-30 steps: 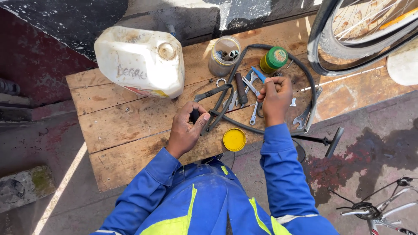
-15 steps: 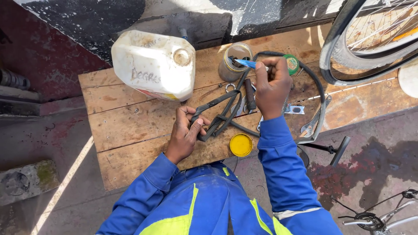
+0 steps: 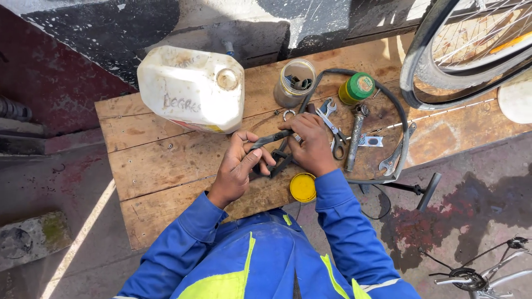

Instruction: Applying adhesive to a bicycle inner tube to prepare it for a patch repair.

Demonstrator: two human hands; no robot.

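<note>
Both hands meet mid-board over a black rubber strip (image 3: 270,139); left hand (image 3: 238,166) has fingers curled round its near end, thumb on top; right hand (image 3: 312,145) closed over the other end, knuckles up; strip sits just above the wooden board (image 3: 160,160), touching a small black block (image 3: 279,162) under the hands; white jerrycan (image 3: 191,87) behind the left hand; glass jar (image 3: 295,82) and green-capped bottle (image 3: 356,88) behind the right; spanners (image 3: 331,119) and a bolt-like tool (image 3: 354,135) just right of the right hand; yellow lid (image 3: 303,187) near the board edge; inner tube (image 3: 396,119) loops round the tools.
</note>
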